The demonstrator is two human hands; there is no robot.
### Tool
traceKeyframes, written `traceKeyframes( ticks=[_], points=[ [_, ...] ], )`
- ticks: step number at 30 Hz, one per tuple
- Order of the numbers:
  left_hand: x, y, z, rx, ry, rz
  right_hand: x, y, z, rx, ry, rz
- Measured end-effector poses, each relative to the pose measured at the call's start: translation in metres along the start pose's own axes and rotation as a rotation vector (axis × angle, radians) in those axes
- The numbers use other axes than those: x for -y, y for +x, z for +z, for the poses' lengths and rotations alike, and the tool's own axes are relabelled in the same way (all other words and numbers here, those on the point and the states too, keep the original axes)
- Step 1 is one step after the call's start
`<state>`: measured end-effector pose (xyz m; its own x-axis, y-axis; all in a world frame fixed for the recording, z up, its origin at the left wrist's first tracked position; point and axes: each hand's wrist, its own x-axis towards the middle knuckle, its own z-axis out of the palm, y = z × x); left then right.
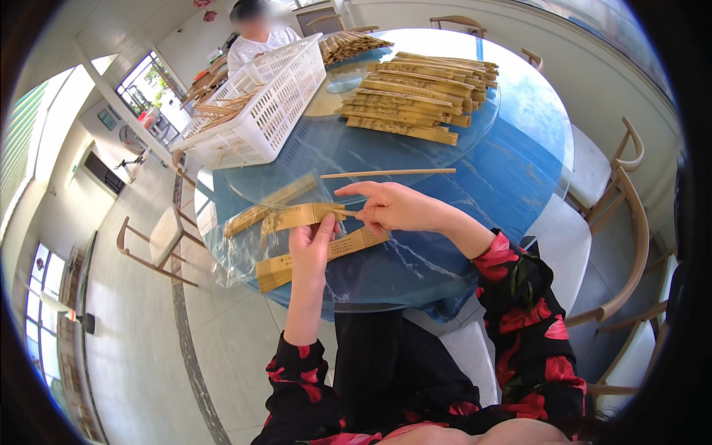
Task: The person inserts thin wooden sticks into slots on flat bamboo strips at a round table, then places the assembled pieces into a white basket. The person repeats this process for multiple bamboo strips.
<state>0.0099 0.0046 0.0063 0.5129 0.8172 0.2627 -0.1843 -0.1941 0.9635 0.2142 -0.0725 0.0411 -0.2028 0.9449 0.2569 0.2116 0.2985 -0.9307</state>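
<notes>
A brown paper chopstick sleeve [293, 216] is pinched between the thumb and fingers of my left hand [309, 248]. From the right, my right hand [400, 208] grips wooden chopsticks [347, 213] at the sleeve's right end; their tips look to be in its mouth. How many chopsticks it holds I cannot tell. My right index finger points out to the left above them. Just beyond lies a single loose chopstick [389, 173]. Under and beside my left hand are a stack of flat paper sleeves [274, 271] and a clear plastic bag [236, 259] with more sleeves in it.
A large pile of filled-looking sleeves [415, 96] lies on the round glass turntable, with another pile [348, 46] behind. At the far left stands a white slotted basket [256, 122] holding loose chopsticks [226, 110]. A person [256, 41] sits across the table. Wooden chairs [165, 241] surround it.
</notes>
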Motion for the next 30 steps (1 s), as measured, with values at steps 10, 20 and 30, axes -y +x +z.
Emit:
traceKeyframes(
  ticks=[10, 20, 30],
  points=[
    [-0.007, -0.004, 0.004, 0.225, -0.076, -0.219, 0.003, -0.002, 0.006, 0.035, 0.118, 0.075],
    [-0.013, 0.018, -0.04, -0.143, -0.412, 0.0, 0.025, -0.006, -0.001, -0.086, -0.442, 0.24],
    [0.001, -0.008, -0.003, -0.069, -0.079, -0.137, -0.004, -0.003, 0.003, -0.185, -0.503, 0.026]
  ],
)
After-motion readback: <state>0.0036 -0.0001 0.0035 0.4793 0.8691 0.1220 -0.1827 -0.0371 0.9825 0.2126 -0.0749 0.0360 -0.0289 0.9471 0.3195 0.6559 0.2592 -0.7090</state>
